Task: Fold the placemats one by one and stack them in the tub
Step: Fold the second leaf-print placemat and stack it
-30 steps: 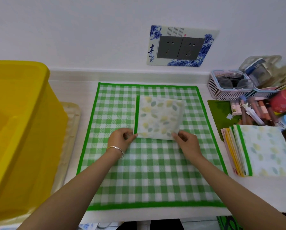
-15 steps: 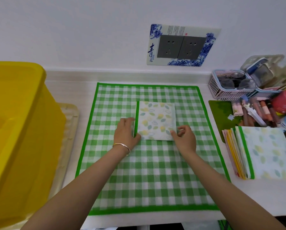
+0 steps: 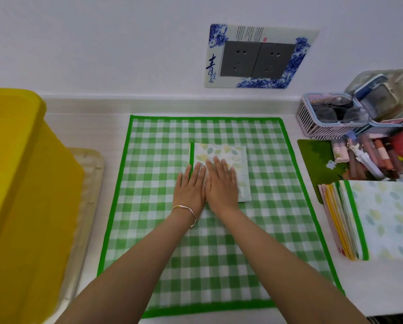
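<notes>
Leftmost, a yellow tub [image 3: 20, 183] is seen standing on the white counter, with a clear plastic tray [image 3: 90, 183] just beside it on its right. Next, a large green gingham mat [image 3: 219, 265] is spread flat at the middle of the counter.

On the far half of this mat the folded placemat [image 3: 233, 155] is laid, well apart from the tub. It is white and printed with pale yellow, green and grey-blue leaves, and a narrow green border is carried along its left edge. As folded it is nearly square, so a long axis can hardly be made out; the green border runs straight away from the person, and the bordered side is turned to the left, toward the tub.

The left hand [image 3: 190, 190], marked by a thin bracelet [image 3: 186, 211] at the wrist, is laid flat across that green edge, with fingers straight and together and nothing gripped. The right hand [image 3: 221, 185] is pressed flat on the placemat just beside it, fingers likewise straight, nothing gripped.

Farther right, a stack of placemats [image 3: 382, 218] is kept on the counter, and behind it a small basket [image 3: 324, 120] is set against the wall.
</notes>
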